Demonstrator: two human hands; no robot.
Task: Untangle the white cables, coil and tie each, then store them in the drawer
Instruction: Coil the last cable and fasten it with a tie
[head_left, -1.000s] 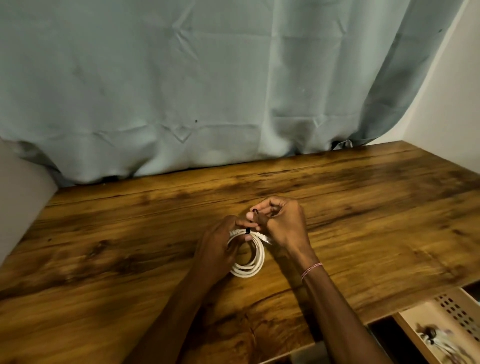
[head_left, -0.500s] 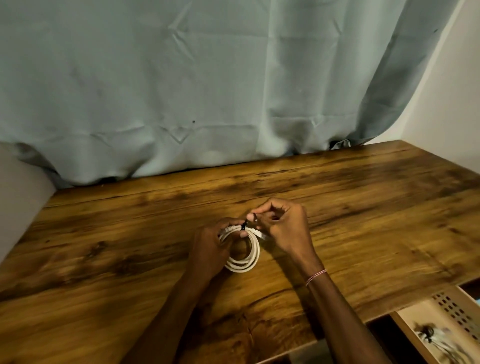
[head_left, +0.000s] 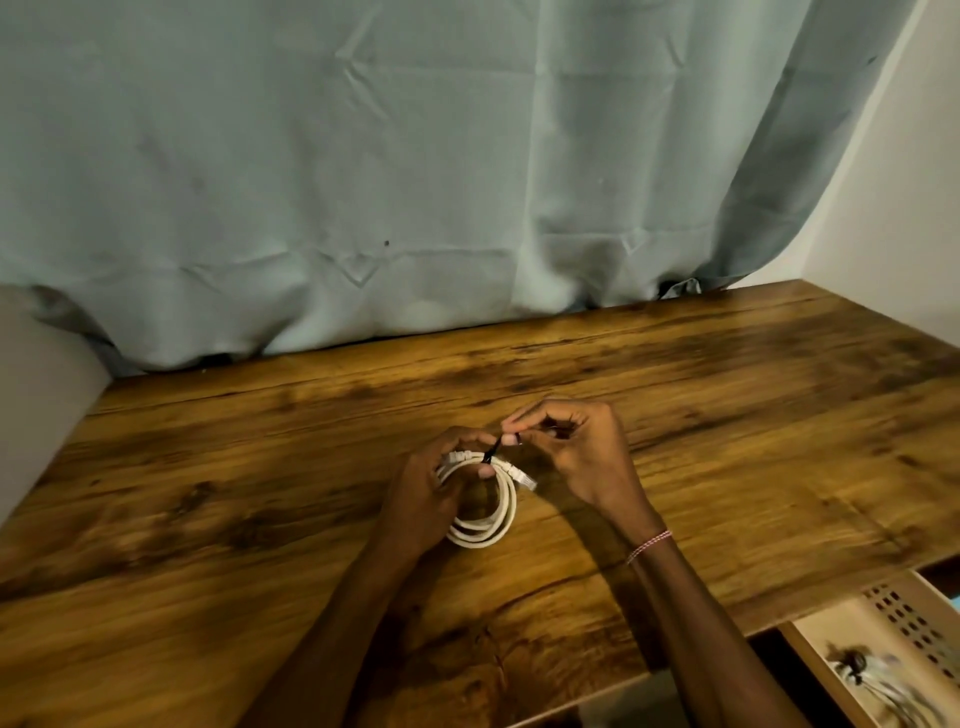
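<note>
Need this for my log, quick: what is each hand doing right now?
Left hand: closed around the coiled white cable.
Right hand: closed, pinching the black tie wrapped on that coil.

White cable (head_left: 496, 512), black tie (head_left: 491, 453). Brown wood table (head_left: 260, 467), dark streaks. Grey-green curtain (head_left: 415, 182). Red-white wrist string (head_left: 649, 545).

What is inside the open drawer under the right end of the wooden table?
The pale perforated drawer holds a blurred bundle of white cables with a dark tie. The wooden tabletop covers its far part, and the picture edge cuts off the rest.
</note>
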